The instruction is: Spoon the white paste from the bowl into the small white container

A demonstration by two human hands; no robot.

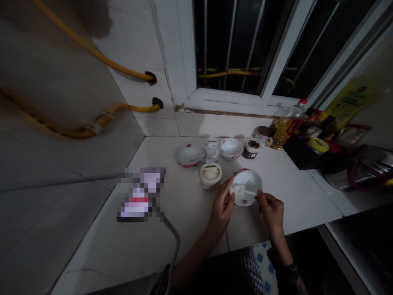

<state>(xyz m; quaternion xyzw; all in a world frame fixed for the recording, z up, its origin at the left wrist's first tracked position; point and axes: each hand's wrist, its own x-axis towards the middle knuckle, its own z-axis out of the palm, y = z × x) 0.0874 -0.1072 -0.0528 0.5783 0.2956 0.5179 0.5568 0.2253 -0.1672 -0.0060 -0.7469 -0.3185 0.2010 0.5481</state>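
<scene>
My left hand point(223, 203) grips the left side of a small white bowl point(249, 180) with a red rim pattern, tilted so its inside faces me. Between the closed fingers of my right hand point(270, 207) is the handle of a white spoon point(245, 191), whose head rests inside the bowl. Some pale stuff, too small to make out, lies near the spoon's head. Just left of the bowl stands a square lidded jar point(211, 176) with pale contents. Behind it are a larger bowl point(188, 155), a clear container point(211, 149) and another white bowl point(231, 148).
A dark-labelled jar point(251, 148), a mug point(264, 135) and an oil bottle point(281, 130) stand at the back right, beside a black tray point(299, 153) with condiments. A blurred-out device point(138, 196) with a cable point(173, 231) lies left. A metal pot point(337, 176) is far right.
</scene>
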